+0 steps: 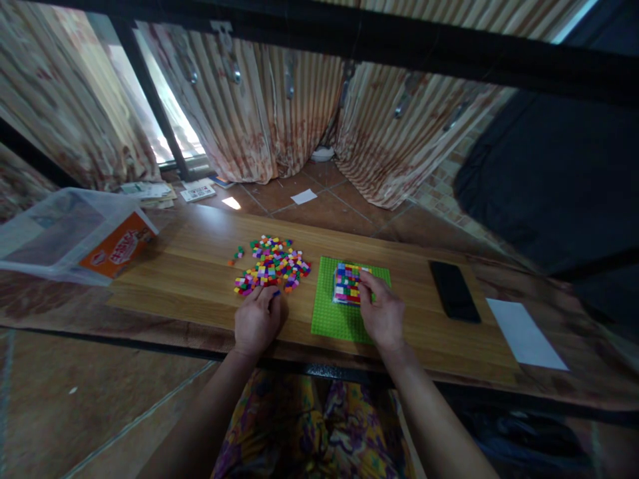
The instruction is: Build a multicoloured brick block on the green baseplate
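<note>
A block of multicoloured toy bricks (345, 285) stands on a green studded baseplate (327, 319) in front of me. My right hand (383, 311) is at the block's right side, with its thumb and fingers closed together over the top bricks. Whatever lies between those fingertips is hidden. To the left, my left hand (257, 320) rests at the near edge of a loose pile of small coloured bricks (272, 263). Its fingers are pinched, and a dark blue brick (276, 293) shows at the thumb and forefinger.
All this lies on a wooden board (190, 279). A clear plastic bin (64, 233) with an orange label stands at the left. On the right are a black phone (454, 291) and a white sheet of paper (526, 334). A dark metal bar (319, 33) crosses overhead, before curtains.
</note>
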